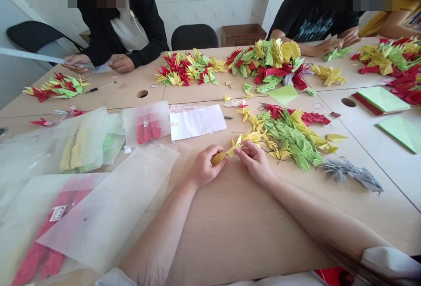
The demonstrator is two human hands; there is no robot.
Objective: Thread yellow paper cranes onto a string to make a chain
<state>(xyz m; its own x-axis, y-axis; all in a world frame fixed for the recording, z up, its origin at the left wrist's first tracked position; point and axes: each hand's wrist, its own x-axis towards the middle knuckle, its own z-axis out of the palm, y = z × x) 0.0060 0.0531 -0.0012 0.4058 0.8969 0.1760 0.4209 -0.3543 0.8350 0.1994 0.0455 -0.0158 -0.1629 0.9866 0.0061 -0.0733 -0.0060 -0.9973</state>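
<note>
Over the table (213, 233), my left hand (205, 167) is closed around a yellow folded-paper piece (219, 158). The fingertips of my right hand (255, 161) pinch its far end, where a lighter yellow fold shows; whether this is one piece or several stacked, I cannot tell. Just beyond my fingers lie loose yellow paper cranes (253, 137). Beside them are bundles of green folded-paper cranes (286, 134), yellow ones (311, 134) and red ones (312, 117), with dark threads among them. A grey bundle (353, 174) rests to the right of my right hand.
Clear plastic bags (112, 207) with red, yellow and green bundles cover the left side. A white paper sheet (199, 123) lies ahead. Mixed crane piles (189, 69) line the far side. Green square paper (399, 132) is at right. Co-workers sit opposite; one holds a ruler (33, 55).
</note>
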